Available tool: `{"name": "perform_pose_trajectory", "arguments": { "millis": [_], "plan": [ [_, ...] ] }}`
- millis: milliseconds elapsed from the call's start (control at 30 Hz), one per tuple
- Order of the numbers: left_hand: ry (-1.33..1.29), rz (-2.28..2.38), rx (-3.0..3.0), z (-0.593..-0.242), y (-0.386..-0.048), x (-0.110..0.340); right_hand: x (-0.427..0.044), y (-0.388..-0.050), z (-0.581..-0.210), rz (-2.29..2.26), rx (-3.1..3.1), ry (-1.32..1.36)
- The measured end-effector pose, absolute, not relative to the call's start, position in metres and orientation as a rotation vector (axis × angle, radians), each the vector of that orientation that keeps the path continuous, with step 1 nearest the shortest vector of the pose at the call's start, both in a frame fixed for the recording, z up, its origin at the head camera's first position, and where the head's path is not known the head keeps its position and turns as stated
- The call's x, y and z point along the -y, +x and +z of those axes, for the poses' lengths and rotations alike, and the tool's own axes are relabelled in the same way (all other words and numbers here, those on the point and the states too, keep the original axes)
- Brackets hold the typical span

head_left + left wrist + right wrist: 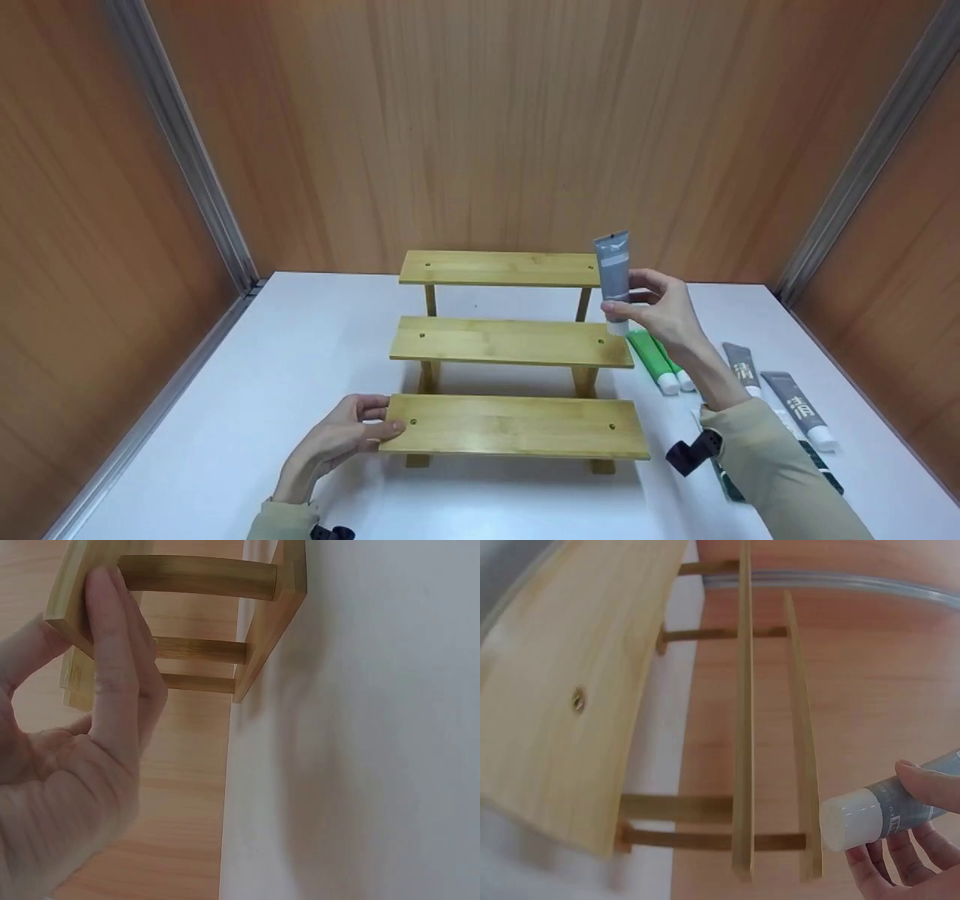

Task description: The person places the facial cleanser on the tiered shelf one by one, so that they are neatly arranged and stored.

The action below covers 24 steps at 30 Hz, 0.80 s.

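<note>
A three-tier wooden display rack stands on the white table. At the left end of its lowest shelf, my left hand pinches the board, thumb on top and fingers beneath; the left wrist view shows these fingers against the underside. My right hand holds a grey-blue squeeze tube upright, its white cap downward, by the right end of the middle shelf. In the right wrist view the white cap appears beside the shelf edges, the thumb and fingers around the tube's body.
Green tubes with white caps lie right of the rack. Farther right lie grey tubes and dark green items, partly hidden by my right forearm. Wooden panels enclose the white table at the back and sides.
</note>
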<state>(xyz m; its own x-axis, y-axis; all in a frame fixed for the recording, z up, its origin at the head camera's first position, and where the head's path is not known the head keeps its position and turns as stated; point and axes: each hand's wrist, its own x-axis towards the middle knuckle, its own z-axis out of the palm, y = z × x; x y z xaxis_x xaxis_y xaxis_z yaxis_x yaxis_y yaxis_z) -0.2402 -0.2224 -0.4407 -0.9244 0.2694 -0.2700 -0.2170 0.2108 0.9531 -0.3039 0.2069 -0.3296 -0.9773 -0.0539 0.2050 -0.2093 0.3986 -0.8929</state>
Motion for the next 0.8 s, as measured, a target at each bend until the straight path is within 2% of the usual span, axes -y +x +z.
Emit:
{"name": "perform_pose_trajectory", "arguments": {
  "millis": [300, 733, 800],
  "plan": [
    [0.087, 1.722, -2.145, -0.443, -0.244, 0.217, -0.165, -0.324, -0.323, 1.729, 2.375, 0.332],
    [0.155, 1.743, -2.141, -0.445, -0.245, 0.218, -0.104, -0.358, -0.319, 1.858, 2.268, 0.254],
    [0.185, 1.742, -2.12, -0.435, -0.238, 0.218, -0.093, -0.355, -0.315, 1.867, 2.247, 0.247]
  ]
}}
